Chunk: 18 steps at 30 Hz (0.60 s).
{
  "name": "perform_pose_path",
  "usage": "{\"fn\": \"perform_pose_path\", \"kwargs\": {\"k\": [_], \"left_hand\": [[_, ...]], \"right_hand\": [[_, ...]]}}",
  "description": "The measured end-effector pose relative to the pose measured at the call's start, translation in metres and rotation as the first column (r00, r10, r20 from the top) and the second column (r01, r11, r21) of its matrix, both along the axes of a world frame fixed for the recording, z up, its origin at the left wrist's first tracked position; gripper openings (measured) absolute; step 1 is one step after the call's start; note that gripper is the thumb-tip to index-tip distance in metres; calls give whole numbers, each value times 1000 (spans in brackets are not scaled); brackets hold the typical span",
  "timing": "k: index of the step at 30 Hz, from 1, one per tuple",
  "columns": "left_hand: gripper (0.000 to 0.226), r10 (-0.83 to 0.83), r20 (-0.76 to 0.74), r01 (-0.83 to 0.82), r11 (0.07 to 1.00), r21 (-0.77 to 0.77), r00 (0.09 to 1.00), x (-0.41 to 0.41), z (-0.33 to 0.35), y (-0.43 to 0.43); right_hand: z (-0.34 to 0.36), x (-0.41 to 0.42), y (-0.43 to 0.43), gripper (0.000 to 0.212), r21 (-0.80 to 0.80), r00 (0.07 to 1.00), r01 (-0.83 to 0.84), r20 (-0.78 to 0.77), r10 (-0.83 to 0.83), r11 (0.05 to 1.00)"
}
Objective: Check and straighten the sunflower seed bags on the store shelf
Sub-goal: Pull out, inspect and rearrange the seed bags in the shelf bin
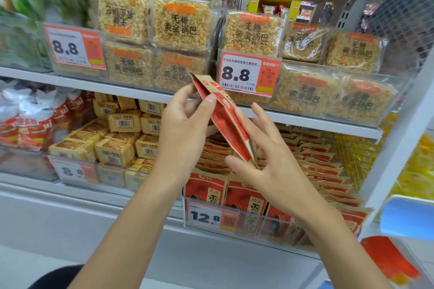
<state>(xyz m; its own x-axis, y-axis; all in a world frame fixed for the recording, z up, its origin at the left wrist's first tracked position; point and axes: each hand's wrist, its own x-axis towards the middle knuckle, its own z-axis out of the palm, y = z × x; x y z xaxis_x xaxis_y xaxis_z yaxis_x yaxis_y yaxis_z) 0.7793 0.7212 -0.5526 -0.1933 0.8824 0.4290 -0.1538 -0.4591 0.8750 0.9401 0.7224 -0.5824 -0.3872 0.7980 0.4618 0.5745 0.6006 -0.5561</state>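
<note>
I hold one red and kraft-brown sunflower seed bag (220, 115) edge-on and tilted, in front of the middle shelf. My left hand (185, 129) pinches its upper part between thumb and fingers. My right hand (270, 162) grips its lower end, thumb under the bottom corner, fingers stretched along the far side. Below, several more sunflower seed bags (244, 197) stand in rows on the lower shelf, behind a clear shelf guard (258, 225) with a 12.8 price tag (205, 217).
The upper shelf (305, 121) carries clear packs of golden rice crust (180, 23) with 8.8 price tags (249, 75). Left of the seed bags lie small yellow wrapped snack packs (117, 145). A wire mesh side panel (399, 30) closes the right end.
</note>
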Motion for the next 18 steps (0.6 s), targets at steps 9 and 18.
{"fn": "perform_pose_path", "kwargs": {"k": [9, 18], "left_hand": [[26, -37, 156, 66, 982, -180, 987, -3, -17, 15], [34, -78, 54, 84, 991, -101, 995, 3, -24, 18]], "right_hand": [[-3, -5, 0, 89, -136, 967, -21, -256, -14, 990], [-8, -9, 2, 42, -345, 918, -115, -395, -33, 931]]}}
